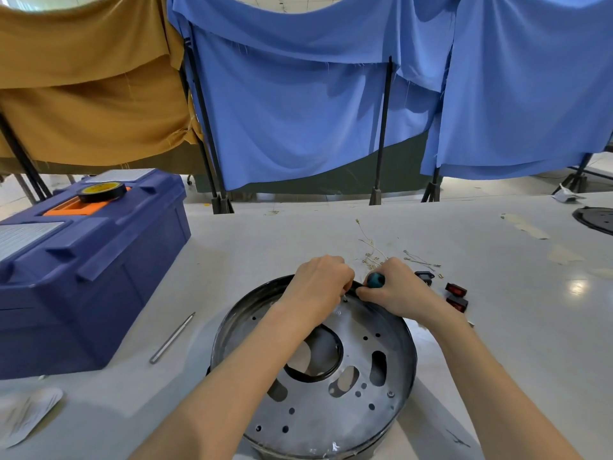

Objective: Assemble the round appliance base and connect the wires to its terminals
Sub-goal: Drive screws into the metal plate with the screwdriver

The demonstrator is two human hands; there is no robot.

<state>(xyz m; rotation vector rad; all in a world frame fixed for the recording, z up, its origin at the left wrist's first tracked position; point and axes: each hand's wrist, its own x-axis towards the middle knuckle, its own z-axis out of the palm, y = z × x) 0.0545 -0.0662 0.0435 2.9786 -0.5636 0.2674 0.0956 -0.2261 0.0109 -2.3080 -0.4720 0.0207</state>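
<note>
Round, perforated dull-metal base (331, 410) with a black rim sits on the white table (265, 234). Right hand (394, 290) grips a teal-knobbed screwdriver (375, 279) at the far rim. Left hand (318, 280) curls beside it; cannot tell what it holds.

I see a big blue toolbox (99, 293) on the L side of the bench (265, 234), w/ an orange handle (71, 207) on its lid. A roll of black tape (102, 191) w/ a yellow core lies on top of it. A thin metal rod (172, 337) lies just beside the box, to its R. A white paper packet (26, 413) is at the near L edge and masking tape scraps (524, 225) are stuck far R. Behind the bench, tan cloth (89, 94) and blue cloth (298, 111) hang over black poles (383, 134).
</note>
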